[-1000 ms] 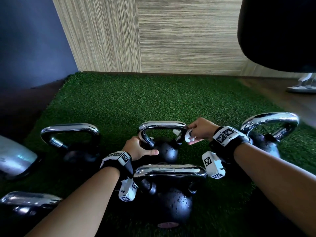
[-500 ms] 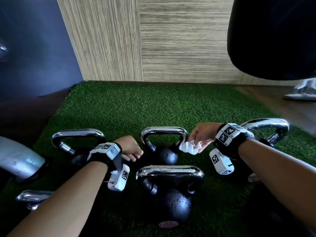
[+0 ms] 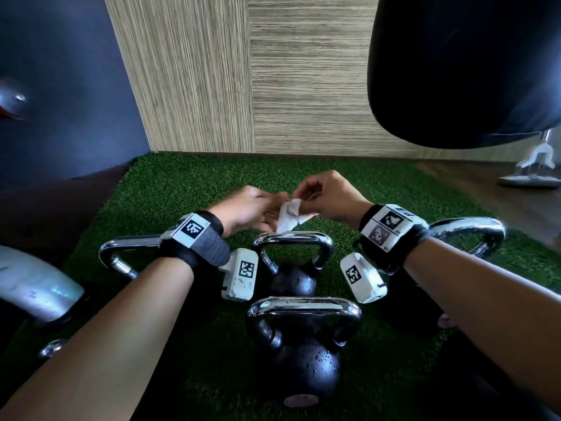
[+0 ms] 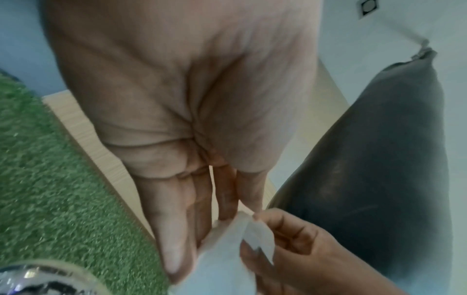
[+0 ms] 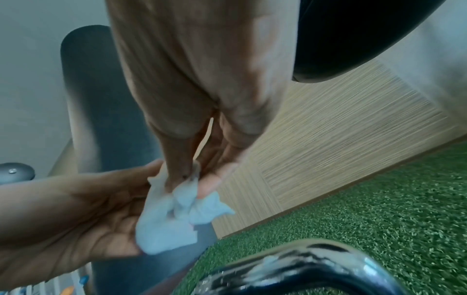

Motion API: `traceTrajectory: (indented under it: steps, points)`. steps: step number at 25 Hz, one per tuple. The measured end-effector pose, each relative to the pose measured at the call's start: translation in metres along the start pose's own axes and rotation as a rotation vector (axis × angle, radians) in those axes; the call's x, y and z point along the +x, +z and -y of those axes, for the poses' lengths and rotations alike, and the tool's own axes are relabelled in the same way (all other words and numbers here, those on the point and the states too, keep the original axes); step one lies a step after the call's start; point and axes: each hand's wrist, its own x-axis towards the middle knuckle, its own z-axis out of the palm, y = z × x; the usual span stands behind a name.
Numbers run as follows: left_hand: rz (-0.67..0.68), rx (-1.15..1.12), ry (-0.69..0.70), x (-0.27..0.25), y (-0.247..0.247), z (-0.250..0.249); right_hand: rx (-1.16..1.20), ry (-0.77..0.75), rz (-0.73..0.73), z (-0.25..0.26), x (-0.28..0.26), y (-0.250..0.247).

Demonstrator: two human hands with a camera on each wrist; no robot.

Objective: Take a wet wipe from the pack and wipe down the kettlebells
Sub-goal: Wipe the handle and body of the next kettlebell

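A crumpled white wet wipe (image 3: 290,214) hangs above the middle kettlebell (image 3: 293,276), clear of its chrome handle (image 3: 293,238). My right hand (image 3: 312,199) pinches the wipe (image 5: 177,199) between thumb and fingertips. My left hand (image 3: 261,209) lies palm up under it with straight fingers (image 4: 174,229), and the wipe (image 4: 222,263) rests on them. A nearer black kettlebell (image 3: 299,363) sits wet with droplets. More kettlebells stand at left (image 3: 121,253) and right (image 3: 467,230). The wipe pack is out of view.
Green turf mat (image 3: 188,189) lies under the kettlebells, with a wood-panel wall (image 3: 243,86) behind. A black punching bag (image 3: 470,71) hangs at upper right. A silver machine part (image 3: 33,287) sits at left, a white stand base (image 3: 531,174) at far right.
My left hand let go of the middle kettlebell's handle and rose. My right hand lifted the wipe off the handle's right side. Both hands now meet above the kettlebell.
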Motion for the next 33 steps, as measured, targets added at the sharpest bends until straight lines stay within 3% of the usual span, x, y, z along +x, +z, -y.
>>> traceTrajectory:
  steps: [5,7,9,11,14,16,18,19,21,24,26,28,31,33]
  points:
    - [-0.027,-0.351,-0.076,0.003,0.012,0.012,0.014,-0.118,-0.276,-0.007,0.001,0.023]
    - [-0.015,-0.464,-0.091,0.005,0.016,0.016,-0.023,-0.14,-0.273,-0.011,0.001,0.027]
    - [-0.07,-0.471,-0.09,0.007,0.016,0.02,0.028,-0.096,-0.161,-0.017,0.002,0.02]
    - [-0.18,-0.361,-0.055,0.01,0.01,0.023,0.055,-0.022,-0.01,-0.028,0.004,0.009]
    - [-0.445,0.283,0.237,0.011,0.005,0.034,0.123,0.108,-0.073,-0.063,0.004,-0.001]
    - [-0.466,0.573,0.488,0.007,0.014,0.041,-0.006,0.269,-0.062,-0.101,-0.004,-0.001]
    - [-0.403,0.7,0.573,0.007,0.027,0.052,-0.121,0.374,0.205,-0.137,-0.015,0.007]
    - [-0.396,0.737,0.579,0.009,0.032,0.058,-0.117,0.403,0.332,-0.149,-0.019,0.014]
    - [-0.395,0.756,0.584,0.013,0.039,0.067,-0.013,0.443,0.394,-0.163,-0.027,0.031]
    - [-0.414,0.793,0.574,0.015,0.037,0.073,0.106,0.444,0.226,-0.172,-0.033,0.058]
    - [-0.513,0.72,0.538,0.012,0.032,0.081,-0.016,0.409,0.127,-0.176,-0.033,0.069]
    - [-0.606,0.642,0.54,0.004,0.031,0.089,-0.139,0.386,0.079,-0.177,-0.033,0.076]
    - [-0.616,0.629,0.576,-0.003,0.033,0.1,-0.158,0.391,0.034,-0.179,-0.032,0.079]
    - [-0.681,0.542,0.489,-0.001,0.024,0.108,-0.153,0.407,0.025,-0.178,-0.032,0.08]
